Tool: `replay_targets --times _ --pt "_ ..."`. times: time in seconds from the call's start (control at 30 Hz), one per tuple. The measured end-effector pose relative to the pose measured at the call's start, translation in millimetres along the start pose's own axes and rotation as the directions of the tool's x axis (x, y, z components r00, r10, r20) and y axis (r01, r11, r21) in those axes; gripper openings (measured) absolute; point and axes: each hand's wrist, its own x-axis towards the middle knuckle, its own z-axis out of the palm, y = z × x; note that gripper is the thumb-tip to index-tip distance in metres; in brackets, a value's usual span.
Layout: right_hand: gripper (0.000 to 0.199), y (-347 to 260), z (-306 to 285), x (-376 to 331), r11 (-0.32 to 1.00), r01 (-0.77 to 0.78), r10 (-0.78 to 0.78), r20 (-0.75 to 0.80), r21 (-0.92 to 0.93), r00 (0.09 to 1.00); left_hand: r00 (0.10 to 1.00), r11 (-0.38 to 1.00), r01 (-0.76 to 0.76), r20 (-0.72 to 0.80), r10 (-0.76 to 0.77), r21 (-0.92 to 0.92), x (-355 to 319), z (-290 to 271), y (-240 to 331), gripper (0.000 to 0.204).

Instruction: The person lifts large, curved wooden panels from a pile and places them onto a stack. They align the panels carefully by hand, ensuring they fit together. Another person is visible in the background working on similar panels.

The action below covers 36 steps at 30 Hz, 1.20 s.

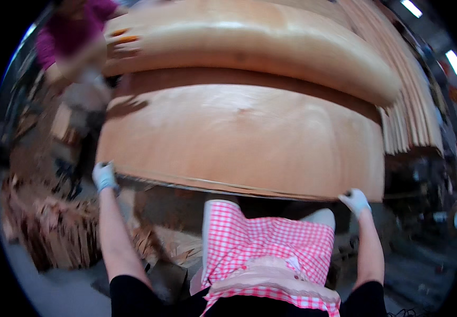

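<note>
A wide sheet of light-brown wood veneer (pixel 228 137) lies in front of me on a stack whose near edge shows several thin layers. My left hand (pixel 104 177), in a white glove, is closed on the near left corner of the sheet. Near the right end of the same edge, my right hand (pixel 354 202), also gloved, has its fingers pinched at the veneer; its thumb side is partly hidden. Beyond, another veneer sheet (pixel 249 47) curls over in a long roll and shades the flat one.
A co-worker in a purple top (pixel 75 37) stands at the far left, a hand by the curled sheet. More stacked veneer (pixel 408 105) rises at the far right. Broken veneer scraps (pixel 54 227) pile up at the lower left. My checked apron (pixel 270 238) is close to the stack's edge.
</note>
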Motion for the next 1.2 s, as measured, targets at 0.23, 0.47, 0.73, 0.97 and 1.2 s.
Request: replay_targets --times 0.23,0.47,0.73,0.97,1.2 --pt "0.046 -14.2 1.3 19.2 0.993 -0.115 0.112 0.197 0.005 0.974 0.894 0.875 -0.140 -0.321 0.313 0.463 -109.2 47.0 118.5 0.044" --pt "0.045 -12.6 5.8 14.6 0.996 -0.094 0.090 0.200 0.010 0.976 0.321 0.442 -0.897 0.664 0.676 -0.016 -446.0 246.7 254.2 0.081" --pt "0.034 52.3 -23.9 12.2 0.973 -0.078 0.021 0.252 0.219 0.967 0.325 0.438 -0.898 0.739 0.591 0.045 -495.3 299.1 274.4 0.099" --pt "0.030 259.3 -41.8 20.4 0.938 -0.327 0.319 0.082 0.118 0.944 0.315 0.434 -0.900 0.750 0.581 0.042 -502.0 296.8 274.7 0.098" --pt "0.034 295.8 1.6 22.8 0.671 -0.639 0.720 -0.123 0.375 0.684 0.302 0.434 -0.900 0.756 0.581 0.026 -511.5 297.7 279.1 0.097"
